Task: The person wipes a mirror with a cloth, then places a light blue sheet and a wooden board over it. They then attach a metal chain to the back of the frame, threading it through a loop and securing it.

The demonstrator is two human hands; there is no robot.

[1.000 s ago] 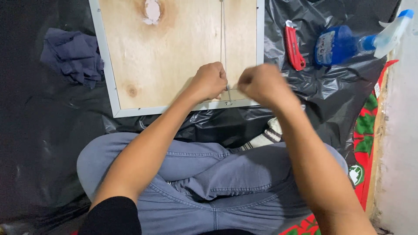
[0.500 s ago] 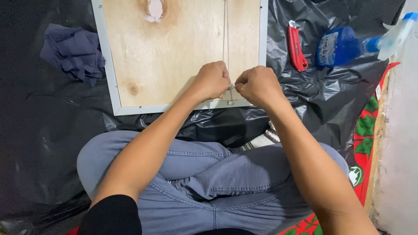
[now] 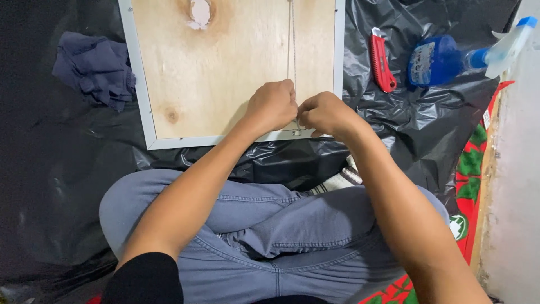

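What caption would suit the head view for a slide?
Seated person, both hands pinching a thin wire at the near edge of a plywood-backed frame.

Black plastic sheeting (image 3: 67, 186) carries board (image 3: 225, 73), cloth (image 3: 95, 67), cutter (image 3: 382, 63), spray bottle (image 3: 450, 56).
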